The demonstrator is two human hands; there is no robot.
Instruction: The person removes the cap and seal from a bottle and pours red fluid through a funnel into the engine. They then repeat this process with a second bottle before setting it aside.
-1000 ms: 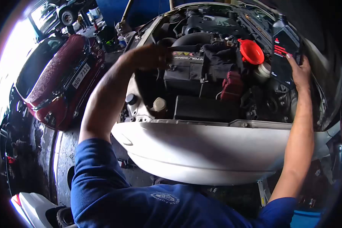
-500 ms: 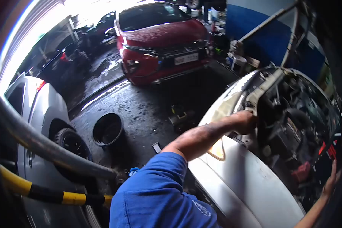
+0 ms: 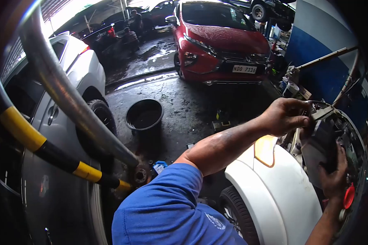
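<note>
Left hand (image 3: 285, 116): fingers curled, contents indiscernible. Right hand (image 3: 335, 175): thumb and fingers parted, hold indiscernible; dark object (image 3: 313, 158) between both grips; red funnel (image 3: 349, 197) beside right wrist.

Left arm (image 3: 233, 145) outstretched, left fingers (image 3: 297, 103) curled; right hand (image 3: 334, 179) upright, thumb (image 3: 323, 173) apart.

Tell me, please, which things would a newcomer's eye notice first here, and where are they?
Probably the red car first, at the top centre, its front turned this way. Next, the yellow-and-black bar slants across the lower left. On the right, the left hand and right hand are at the engine bay of the white car.
</note>
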